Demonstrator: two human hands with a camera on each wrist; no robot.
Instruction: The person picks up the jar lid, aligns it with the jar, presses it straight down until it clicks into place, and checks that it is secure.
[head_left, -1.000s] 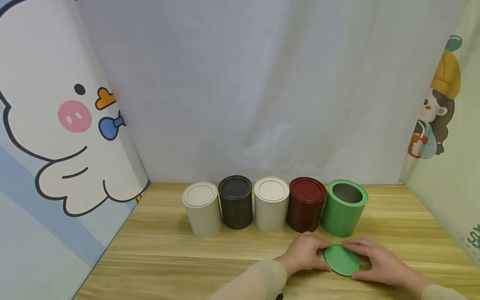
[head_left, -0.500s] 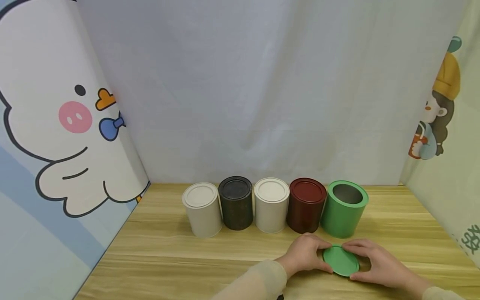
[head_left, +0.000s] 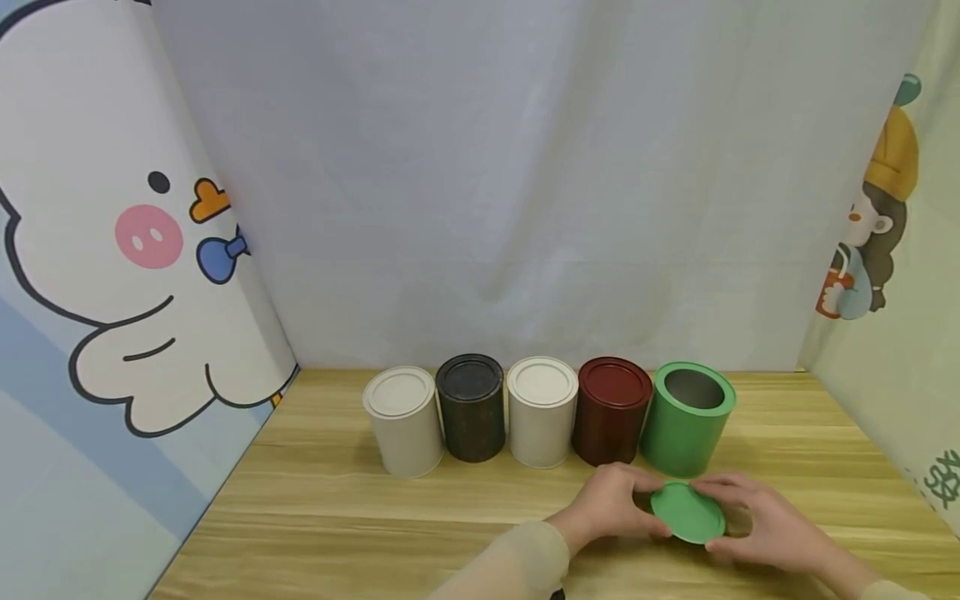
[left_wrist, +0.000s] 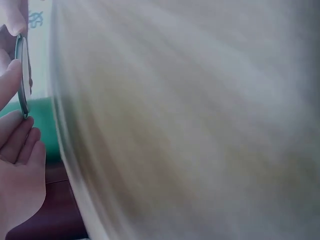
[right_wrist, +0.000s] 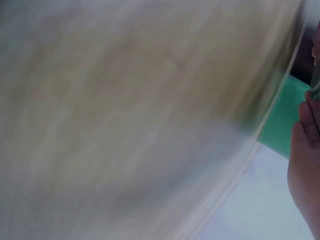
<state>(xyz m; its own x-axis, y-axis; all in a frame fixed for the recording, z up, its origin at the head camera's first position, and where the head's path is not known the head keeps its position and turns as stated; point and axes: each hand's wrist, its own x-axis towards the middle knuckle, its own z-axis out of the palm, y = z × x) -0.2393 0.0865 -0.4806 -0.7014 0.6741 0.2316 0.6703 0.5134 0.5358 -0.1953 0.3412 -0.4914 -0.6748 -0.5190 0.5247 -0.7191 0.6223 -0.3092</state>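
Note:
A round green lid point(head_left: 688, 512) is pinched from both sides at its rim in the head view. My left hand point(head_left: 609, 502) grips its left edge between thumb and fingers, and my right hand point(head_left: 768, 527) holds the right edge the same way. In the left wrist view the lid point(left_wrist: 24, 75) appears edge-on between thumb and fingertips of the left hand point(left_wrist: 22, 187). Just behind the hands stands a green can point(head_left: 682, 440) with its top uncovered and a dark inside. The right wrist view shows part of the right hand point(right_wrist: 306, 170) near the green can point(right_wrist: 281, 117).
To the left of the green can, a dark red can point(head_left: 611, 425), a white can point(head_left: 542, 429), a black can point(head_left: 472, 421) and another white can point(head_left: 408, 437) stand in a row, all lidded. They stand on a wood-grain table point(head_left: 322, 517) before a pale curtain point(head_left: 465, 183).
Both hands have shifted the green lid slightly right and toward the green can, and it looks a little raised and tilted. The cans have stayed in place.

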